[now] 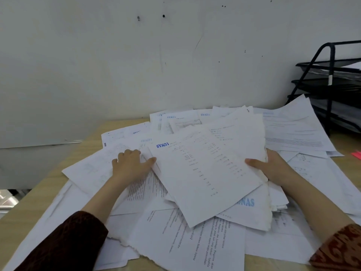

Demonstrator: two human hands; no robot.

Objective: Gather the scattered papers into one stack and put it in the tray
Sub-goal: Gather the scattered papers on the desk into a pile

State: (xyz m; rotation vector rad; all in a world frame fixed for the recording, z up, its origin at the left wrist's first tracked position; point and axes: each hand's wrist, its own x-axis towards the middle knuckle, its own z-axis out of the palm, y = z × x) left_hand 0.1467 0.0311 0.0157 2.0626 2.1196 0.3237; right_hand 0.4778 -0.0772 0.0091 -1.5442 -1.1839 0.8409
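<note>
Papers (205, 173) lie in a loose heap across the desk (25, 202), and you have a partial stack of them raised at the centre, tilted toward you. Your right hand (273, 169) grips that stack at its right edge: the thumb lies across the top sheet and the other fingers are tucked underneath, out of sight, so the bundle is clamped between them. That hold looks chosen to keep the gathered sheets together while the other hand feeds more in. Your left hand (130, 165) rests on the sheets just left of the stack, fingers slightly curled and pressing down, thumb stretched out to touch the stack's left edge. I judge it is sliding loose sheets toward the bundle; it holds nothing.

Beyond your fingertips more sheets fan toward the wall (117, 65), some stamped with a blue word. Nearer than your wrists, large printed pages with torn edges overlap. To the right of your right hand, far off at the desk's corner, stands the black tiered tray (330, 83).

The tray is cut off by the frame, so how much room its shelves have is unclear. The text is too blurred to read. A small red thing (356, 154) is half out of view.
</note>
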